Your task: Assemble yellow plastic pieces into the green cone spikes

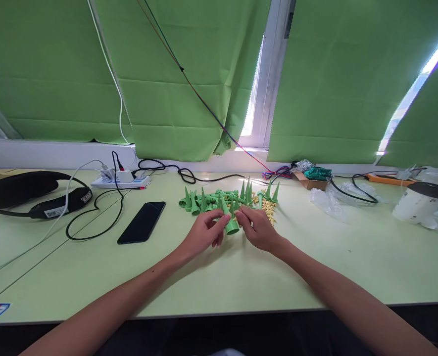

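Observation:
Near the middle of the table, my left hand (208, 228) pinches a green cone (232, 227), its wide open end tilted toward me. Close on its right, my right hand (256, 227) has its fingers pressed together beside the cone; what lies between the fingertips is too small to make out. Just beyond both hands lies a pile of green plastic parts (203, 201), several of them spikes standing upright. Small beige pieces (269, 209) are scattered at the right side of the pile, partly behind my right hand.
A black phone (141, 223), a looped black cable, headphones (61, 204) and a power strip (120, 183) are on the left. At right are a small cardboard box (310, 182), plastic bags (328, 203) and a white cylinder (419, 202). Green curtains (174, 99) hang behind.

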The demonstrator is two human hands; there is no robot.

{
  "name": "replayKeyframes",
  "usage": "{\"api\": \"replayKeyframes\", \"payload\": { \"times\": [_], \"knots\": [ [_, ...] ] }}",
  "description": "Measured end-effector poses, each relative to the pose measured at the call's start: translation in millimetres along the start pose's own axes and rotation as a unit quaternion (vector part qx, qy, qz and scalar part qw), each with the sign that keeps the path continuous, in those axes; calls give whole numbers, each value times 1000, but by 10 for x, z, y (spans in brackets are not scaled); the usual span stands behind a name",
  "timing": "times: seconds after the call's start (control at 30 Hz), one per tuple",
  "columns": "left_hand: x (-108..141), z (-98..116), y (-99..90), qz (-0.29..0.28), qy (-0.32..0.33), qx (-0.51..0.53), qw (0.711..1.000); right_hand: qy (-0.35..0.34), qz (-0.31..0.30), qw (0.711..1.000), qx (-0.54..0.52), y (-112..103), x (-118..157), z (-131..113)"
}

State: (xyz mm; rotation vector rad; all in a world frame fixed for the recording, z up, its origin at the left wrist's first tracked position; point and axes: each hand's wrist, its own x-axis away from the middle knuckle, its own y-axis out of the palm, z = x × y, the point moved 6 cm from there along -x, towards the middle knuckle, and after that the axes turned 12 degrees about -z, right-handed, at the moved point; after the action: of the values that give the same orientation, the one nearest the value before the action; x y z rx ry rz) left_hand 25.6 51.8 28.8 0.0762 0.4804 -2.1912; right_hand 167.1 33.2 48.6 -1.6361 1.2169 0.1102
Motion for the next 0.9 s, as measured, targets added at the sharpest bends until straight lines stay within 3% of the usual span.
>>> {"api": "replayKeyframes", "payload": {
  "times": [0.5, 0.9],
  "knots": [
    [2, 76, -22, -8, 6, -38, 999, -8, -21, 999, 23, 52, 3, 63],
    [32, 132, 25, -12, 94, -149, 984, 1, -56, 998, 30, 110, -3, 118]
  ]
}}
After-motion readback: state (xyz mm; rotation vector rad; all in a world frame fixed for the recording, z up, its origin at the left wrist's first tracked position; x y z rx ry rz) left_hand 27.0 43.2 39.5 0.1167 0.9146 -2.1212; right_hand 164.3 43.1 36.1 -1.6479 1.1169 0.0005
